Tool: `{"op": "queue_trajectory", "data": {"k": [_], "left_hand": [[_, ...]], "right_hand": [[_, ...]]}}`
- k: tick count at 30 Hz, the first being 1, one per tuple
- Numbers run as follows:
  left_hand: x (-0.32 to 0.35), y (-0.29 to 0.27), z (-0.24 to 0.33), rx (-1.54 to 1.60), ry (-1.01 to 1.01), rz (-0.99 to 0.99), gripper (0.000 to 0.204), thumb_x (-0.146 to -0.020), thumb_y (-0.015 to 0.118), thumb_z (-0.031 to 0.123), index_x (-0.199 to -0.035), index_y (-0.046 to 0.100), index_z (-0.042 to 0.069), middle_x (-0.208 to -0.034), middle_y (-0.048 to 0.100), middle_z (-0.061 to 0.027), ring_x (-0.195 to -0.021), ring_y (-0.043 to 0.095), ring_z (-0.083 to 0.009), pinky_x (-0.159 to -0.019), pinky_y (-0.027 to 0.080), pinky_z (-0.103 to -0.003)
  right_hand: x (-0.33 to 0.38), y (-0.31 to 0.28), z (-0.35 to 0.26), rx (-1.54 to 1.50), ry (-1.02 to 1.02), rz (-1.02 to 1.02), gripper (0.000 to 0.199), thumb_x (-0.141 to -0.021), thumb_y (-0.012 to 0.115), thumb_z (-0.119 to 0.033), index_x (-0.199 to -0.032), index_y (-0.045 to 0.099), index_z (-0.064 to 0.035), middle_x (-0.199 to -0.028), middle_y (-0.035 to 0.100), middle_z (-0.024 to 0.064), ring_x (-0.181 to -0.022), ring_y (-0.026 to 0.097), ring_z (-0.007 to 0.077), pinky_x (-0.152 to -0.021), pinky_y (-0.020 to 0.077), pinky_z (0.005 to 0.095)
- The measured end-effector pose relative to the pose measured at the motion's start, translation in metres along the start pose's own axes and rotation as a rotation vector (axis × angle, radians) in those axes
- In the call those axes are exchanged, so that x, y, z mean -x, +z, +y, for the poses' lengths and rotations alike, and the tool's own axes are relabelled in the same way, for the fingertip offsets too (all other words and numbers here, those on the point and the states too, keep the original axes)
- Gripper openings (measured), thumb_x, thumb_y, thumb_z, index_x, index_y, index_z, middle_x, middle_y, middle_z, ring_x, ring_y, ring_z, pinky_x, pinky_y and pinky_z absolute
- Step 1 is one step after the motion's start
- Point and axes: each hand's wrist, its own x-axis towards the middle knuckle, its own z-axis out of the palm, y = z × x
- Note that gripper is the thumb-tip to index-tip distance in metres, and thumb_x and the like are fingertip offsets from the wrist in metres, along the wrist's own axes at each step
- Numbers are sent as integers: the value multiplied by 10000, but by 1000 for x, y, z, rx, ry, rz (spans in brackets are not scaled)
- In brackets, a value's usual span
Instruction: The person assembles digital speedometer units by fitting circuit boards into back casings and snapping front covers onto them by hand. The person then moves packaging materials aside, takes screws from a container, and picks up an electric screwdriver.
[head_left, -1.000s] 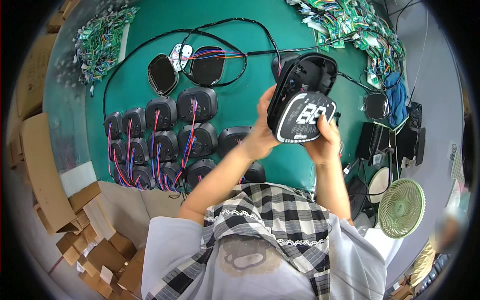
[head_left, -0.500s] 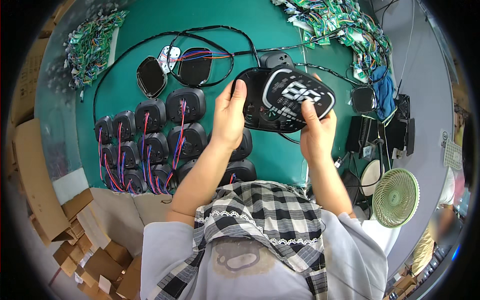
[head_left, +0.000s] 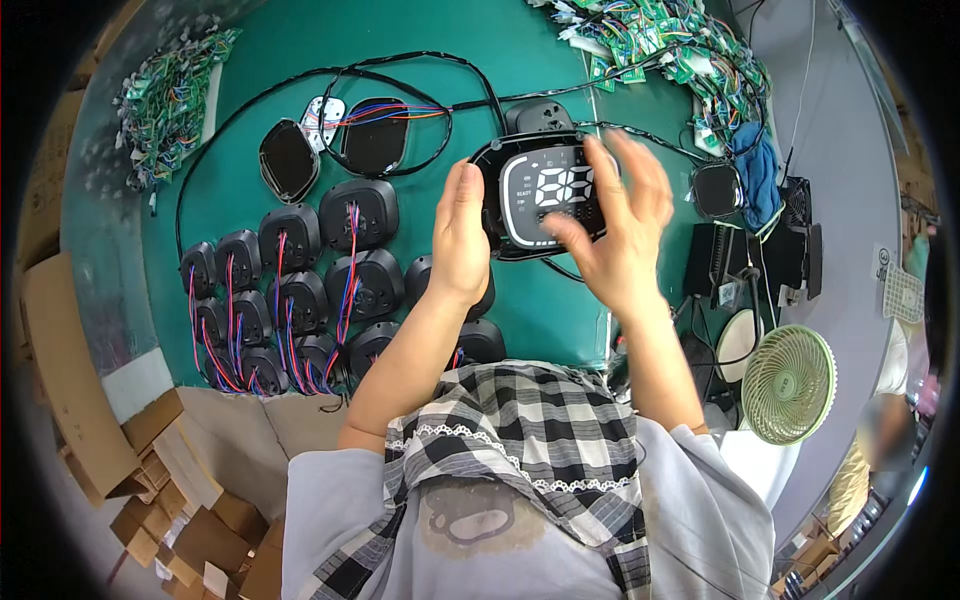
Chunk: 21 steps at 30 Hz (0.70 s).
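Two hands [head_left: 460,240] [head_left: 615,235] flank a lit display unit [head_left: 545,195] — black housings [head_left: 330,290] crowd left.

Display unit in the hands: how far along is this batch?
Seemingly done: rows of black housings with red and blue wires lie on the green mat. In hand: the lit display unit, left hand gripping its edge, right hand spread over its face. Seemingly left: two open shells and piles of circuit boards beyond.
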Motion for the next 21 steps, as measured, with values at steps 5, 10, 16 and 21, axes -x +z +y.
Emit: {"op": "queue_trajectory", "data": {"k": [5, 10, 16, 21], "left_hand": [[3, -11, 0, 0, -33, -51, 412, -1018, 341, 330, -1102, 512, -36, -1086, 560, -82, -1028, 512, -118, -933, 392, -257], [6, -9, 1, -9, -87, -34, 463, -1010, 328, 361, -1158, 538, -23, -1089, 627, -124, -963, 632, -191, -835, 521, -324], [7, -12, 3, 33, -128, -24, 517, -1007, 303, 403, -1132, 554, -31, -1072, 636, -129, -938, 643, -192, -819, 530, -318], [7, -12, 1, -26, -85, -8, 528, -1006, 304, 411, -1140, 547, -38, -1074, 633, -134, -942, 643, -194, -819, 531, -316]], "right_hand": [[-4, -11, 4, -422, 23, -207, 1080, -478, 869, -232, -1406, 335, -91, -1406, 324, 136, -1309, 287, 374, -1087, 272, 474], [-4, -9, 7, -482, -62, -154, 1036, -441, 875, -130, -1359, 398, -97, -1343, 367, 120, -1310, 282, 383, -1087, 283, 479], [-1, -6, 0, -426, 3, -196, 1040, -413, 897, -152, -1341, 430, -106, -1339, 368, 105, -1330, 280, 380, -1069, 331, 480], [0, 0, 1, -542, 1, -89, 1016, -431, 874, -125, -1344, 429, -103, -1323, 397, 110, -1306, 306, 362, -1074, 316, 459]]}}
